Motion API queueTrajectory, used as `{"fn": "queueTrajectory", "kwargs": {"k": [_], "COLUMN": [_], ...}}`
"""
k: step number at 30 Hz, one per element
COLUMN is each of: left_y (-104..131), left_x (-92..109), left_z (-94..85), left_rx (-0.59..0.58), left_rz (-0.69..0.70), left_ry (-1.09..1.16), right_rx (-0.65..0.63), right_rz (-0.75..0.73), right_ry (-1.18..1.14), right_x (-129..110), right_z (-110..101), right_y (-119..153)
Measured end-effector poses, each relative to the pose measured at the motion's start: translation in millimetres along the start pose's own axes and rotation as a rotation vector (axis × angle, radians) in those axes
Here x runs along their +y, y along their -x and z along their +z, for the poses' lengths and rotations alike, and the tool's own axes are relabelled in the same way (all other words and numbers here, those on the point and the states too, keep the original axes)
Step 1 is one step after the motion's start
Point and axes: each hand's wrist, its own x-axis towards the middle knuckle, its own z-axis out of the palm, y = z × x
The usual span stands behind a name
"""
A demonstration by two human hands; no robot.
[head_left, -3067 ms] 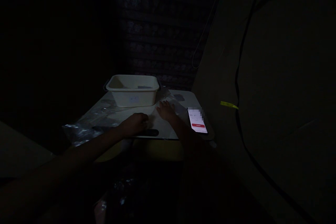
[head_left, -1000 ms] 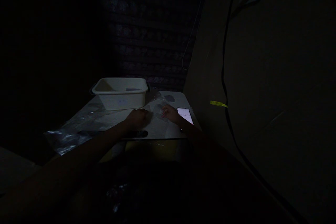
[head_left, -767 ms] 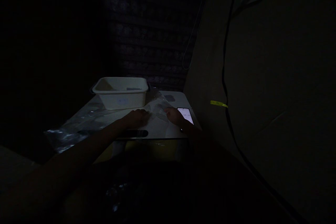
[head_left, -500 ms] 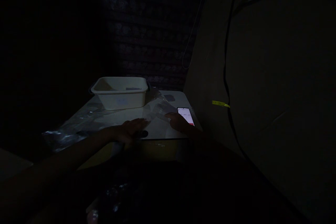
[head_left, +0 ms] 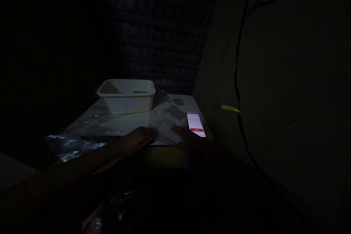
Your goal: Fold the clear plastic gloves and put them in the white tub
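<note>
Hands: both nearer the front edge of the table (head_left: 190, 103) than half a second ago; more of the phone (head_left: 196, 128) shows now.
Left hand (head_left: 140, 139): front-right of the tub (head_left: 126, 104), fingers fairly straight and close together, over the film's left side; pinching or just pressing, cannot tell.
Right hand (head_left: 187, 137): further right of the tub, fingers stretched leftward, thumb looks set apart; too dark to tell if film is gripped.
Film (head_left: 165, 132): thin, see-through, between the hands, front-right of the tub, seems to reach the table's edge.
Phone: well right of the tub, screen lit, just beside the right hand.
Loose plastic (head_left: 72, 147): front-left of the tub, crumpled, by the left forearm.
Grey patch (head_left: 178, 102): right of the tub, toward the back.
Film risk: could crease or skid if the hands pull unevenly; dim light makes its edge easy to miss.
Phone risk: a right-wrist bump could shove it.
Plastic risk: left forearm could drag it off.
</note>
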Motion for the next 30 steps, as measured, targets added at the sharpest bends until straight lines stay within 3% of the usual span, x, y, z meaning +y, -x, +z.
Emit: {"fn": "queueTrajectory", "kwargs": {"k": [3, 8, 12, 18, 25, 30], "left_y": [0.5, 2.1, 1.3, -1.4, -6.5, -7.4], "left_x": [5.4, 16.7, 15.4, -3.6, -6.3, -5.5], "left_z": [-3.6, -7.8, -5.1, 6.6, 10.1, 9.6], "left_rx": [0.028, 0.033, 0.057, 0.177, 0.223, 0.268], "left_rz": [0.016, -0.069, -0.13, -0.369, -0.604, -0.664], "left_ry": [0.102, 0.229, 0.255, 0.194, 0.411, 0.55], "right_rx": [0.092, 0.245, 0.255, 0.303, 0.333, 0.33], "right_rz": [-0.002, 0.067, 0.179, 0.318, 0.303, 0.4], "right_ry": [-0.055, -0.184, -0.289, -0.406, -0.445, -0.475], "right_x": [2.7, 3.5, -0.8, -7.9, -5.7, -5.2], "right_z": [7.7, 10.9, 1.2, -11.9, -9.3, -10.5], "right_y": [-1.6, -7.8, -10.7, -13.9, -17.8, -22.8]}}
